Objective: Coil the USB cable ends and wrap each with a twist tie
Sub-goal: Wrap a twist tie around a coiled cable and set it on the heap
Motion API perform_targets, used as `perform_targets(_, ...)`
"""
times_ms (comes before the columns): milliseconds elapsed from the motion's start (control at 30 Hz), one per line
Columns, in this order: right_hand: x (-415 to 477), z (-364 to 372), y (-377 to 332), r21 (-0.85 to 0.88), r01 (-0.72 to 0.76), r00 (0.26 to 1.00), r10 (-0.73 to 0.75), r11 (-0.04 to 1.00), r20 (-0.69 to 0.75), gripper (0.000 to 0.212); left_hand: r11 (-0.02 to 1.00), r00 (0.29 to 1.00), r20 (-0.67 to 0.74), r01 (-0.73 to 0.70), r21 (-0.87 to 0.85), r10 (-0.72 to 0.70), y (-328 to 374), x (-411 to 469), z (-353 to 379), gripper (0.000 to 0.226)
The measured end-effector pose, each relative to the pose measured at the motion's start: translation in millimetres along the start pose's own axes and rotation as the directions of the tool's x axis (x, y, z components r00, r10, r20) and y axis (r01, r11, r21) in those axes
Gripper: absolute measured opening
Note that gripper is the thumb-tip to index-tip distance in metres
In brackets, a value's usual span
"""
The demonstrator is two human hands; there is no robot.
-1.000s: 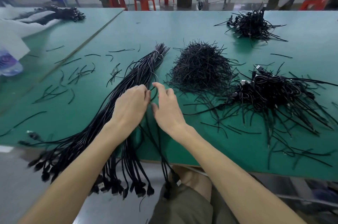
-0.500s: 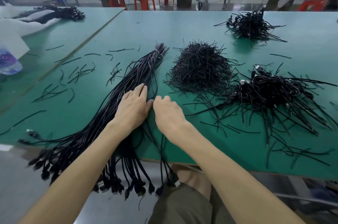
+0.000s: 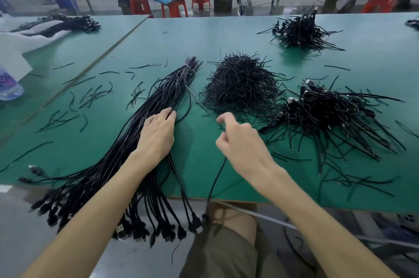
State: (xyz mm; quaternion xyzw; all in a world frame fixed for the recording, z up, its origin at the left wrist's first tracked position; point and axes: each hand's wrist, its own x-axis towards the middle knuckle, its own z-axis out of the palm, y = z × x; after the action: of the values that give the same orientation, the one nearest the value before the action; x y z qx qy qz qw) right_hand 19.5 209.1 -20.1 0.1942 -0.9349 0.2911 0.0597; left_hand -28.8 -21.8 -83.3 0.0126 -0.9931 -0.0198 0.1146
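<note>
left grip [image 3: 156, 134] is being rested flat on cable bundle [image 3: 158, 96] at 9 o'clock | single cable [image 3: 216, 178] is being pinched by right grip [image 3: 240, 141] at 6 o'clock | tie pile [image 3: 240, 84] at 12 o'clock

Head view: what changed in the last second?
The right hand moved right, off the cable bundle, and now pinches a single cable drawn clear of it. The left hand stays flat on the cable bundle. The twist tie pile and tied cable pile have not moved.
</note>
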Motion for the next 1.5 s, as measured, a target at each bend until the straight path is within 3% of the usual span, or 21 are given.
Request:
perform_targets(67, 1.4, -14.4, 10.7, 0.281, -0.082, 0.993, 0.102, 0.956, -0.058, 0.026, 1.000, 1.000, -0.005, 0.005, 0.003, -0.005, -0.5, 0.9, -0.2, 0.063)
perform_targets(167, 2.0, -37.6, 32.8, 0.603, -0.108, 0.946, 0.268, 0.791, -0.182, 0.021, 1.000, 1.000, -0.008, 0.003, -0.002, -0.003, -1.0, 0.4, -1.1, 0.063)
perform_targets(367, 3.2, -62.3, 75.5, 0.885, -0.101, 0.777, 0.591, 0.454, -0.215, 0.022, 0.998, 0.997, 0.041, -0.061, 0.026, 0.060, 3.3, -2.1, -5.8, 0.058)
perform_targets(533, 13.3, -66.5, 82.6, 0.985, -0.045, 0.769, 0.635, 0.167, -0.073, 0.019, 0.995, 0.995, 0.010, -0.097, -0.017, 0.097, 22.3, -9.9, -18.0, 0.043)
perform_targets(633, 15.9, -62.8, 83.1, 0.998, -0.005, 0.771, 0.635, -0.058, 0.040, 0.016, 0.985, 0.985, -0.060, -0.167, -0.044, 0.165, 43.3, -16.7, -26.6, 0.052)
perform_targets(767, 10.7, -59.4, 88.4, 0.969, 0.043, 0.773, 0.622, -0.244, 0.123, 0.017, 0.974, 0.968, -0.169, -0.202, -0.100, 0.184, 68.4, -23.8, -36.5, 0.060)
perform_targets(933, 3.1, -60.3, 89.0, 0.886, 0.059, 0.770, 0.586, -0.460, 0.253, 0.015, 0.844, 0.973, 0.031, -0.183, -0.503, 0.230, 105.6, -28.5, -39.4, 0.059)
perform_targets(1033, -2.7, -62.8, 89.2, 0.848, 0.053, 0.781, 0.551, -0.527, 0.293, 0.016, 0.792, 0.988, -0.040, -0.144, -0.594, 0.149, 123.4, -31.3, -36.2, 0.032)
perform_targets(1167, -14.1, -62.5, 85.0, 0.846, 0.023, 0.797, 0.521, -0.533, 0.306, 0.017, 0.465, 0.989, 0.093, 0.029, -0.885, 0.115, 143.9, -33.2, -43.8, 0.028)
perform_targets(1200, -17.5, -61.8, 82.7, 0.854, 0.008, 0.801, 0.515, -0.521, 0.306, 0.016, 0.431, 0.990, 0.091, 0.036, -0.902, 0.107, 147.7, -32.9, -46.0, 0.025)
perform_targets(1500, -50.2, -71.0, 76.0, 0.884, -0.113, 0.820, 0.460, -0.453, 0.341, 0.018, 0.562, 0.991, -0.069, -0.120, -0.819, 0.112, 138.9, -30.4, -55.9, 0.016)
